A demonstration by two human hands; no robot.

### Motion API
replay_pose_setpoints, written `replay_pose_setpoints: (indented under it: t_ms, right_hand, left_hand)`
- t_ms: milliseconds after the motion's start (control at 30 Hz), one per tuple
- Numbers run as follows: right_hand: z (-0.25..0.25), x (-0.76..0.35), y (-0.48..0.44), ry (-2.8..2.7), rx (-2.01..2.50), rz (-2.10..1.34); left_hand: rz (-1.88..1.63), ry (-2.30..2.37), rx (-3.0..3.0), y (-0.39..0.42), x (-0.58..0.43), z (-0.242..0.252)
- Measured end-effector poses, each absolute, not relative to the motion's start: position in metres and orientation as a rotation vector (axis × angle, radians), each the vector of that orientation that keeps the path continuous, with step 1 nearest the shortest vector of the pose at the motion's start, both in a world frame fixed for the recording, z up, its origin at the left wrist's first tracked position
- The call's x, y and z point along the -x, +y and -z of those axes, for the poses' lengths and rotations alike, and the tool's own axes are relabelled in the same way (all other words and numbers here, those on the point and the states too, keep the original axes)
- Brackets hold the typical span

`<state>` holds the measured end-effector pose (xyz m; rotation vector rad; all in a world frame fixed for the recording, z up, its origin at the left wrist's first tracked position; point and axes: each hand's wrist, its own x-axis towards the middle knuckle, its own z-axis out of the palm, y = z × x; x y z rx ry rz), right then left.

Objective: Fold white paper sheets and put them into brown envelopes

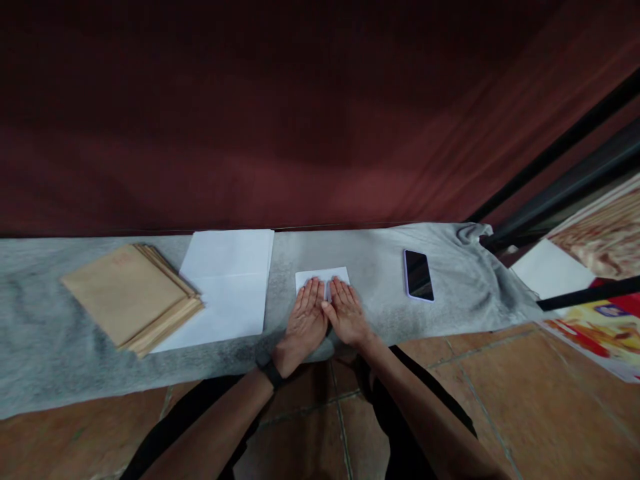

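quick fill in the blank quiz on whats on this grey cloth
1. The left hand and right hand lie flat on a small ____ paper.
2. The phone lies to the hands' ____.
3. The brown envelopes overlap the large sheets on the hands' ____.
Missing: white; right; left

Two hands (306,320) (347,312), one phone (418,274)

Small white folded paper (323,276), flat on grey cloth, near edge hidden under both palms

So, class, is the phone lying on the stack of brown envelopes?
No, the phone lies on the grey cloth, well to the right of the brown envelopes.
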<state>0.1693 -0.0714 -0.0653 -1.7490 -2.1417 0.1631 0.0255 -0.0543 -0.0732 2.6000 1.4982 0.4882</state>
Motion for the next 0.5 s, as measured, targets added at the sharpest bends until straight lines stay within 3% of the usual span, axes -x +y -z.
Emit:
replay_pose_setpoints:
  t_ms: [500]
  right_hand:
    - [0.070, -0.201, -0.074, -2.115, 1.844, -0.007]
  left_hand:
    - [-0.510, 1.757, -2.457, -0.049, 0.004, 0.064]
